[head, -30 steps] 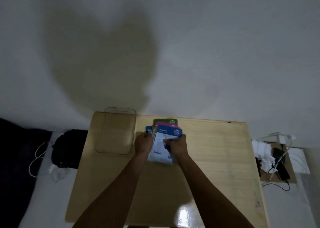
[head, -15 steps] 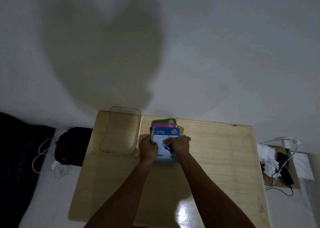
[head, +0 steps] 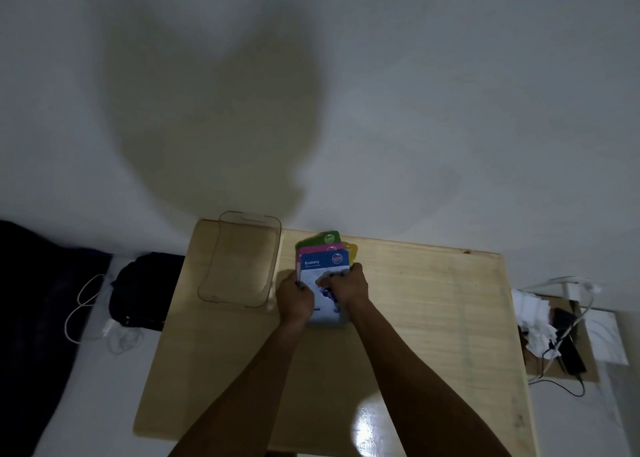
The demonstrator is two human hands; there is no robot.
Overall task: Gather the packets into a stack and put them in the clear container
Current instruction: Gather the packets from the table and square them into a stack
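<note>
On the wooden table (head: 415, 318), both hands are squeezing the packets together: the left hand (head: 294, 297) and the right hand (head: 348, 288) are curling around the sides of the blue Blueberry packet (head: 323, 266) on top. Pink, green and yellow packets are poking out behind, so they could slip loose. Farther left, the clear container (head: 239, 266) is sitting empty.

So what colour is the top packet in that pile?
Blue across its top band, white below, in the head view: the top packet reads "Blueberry".
</note>
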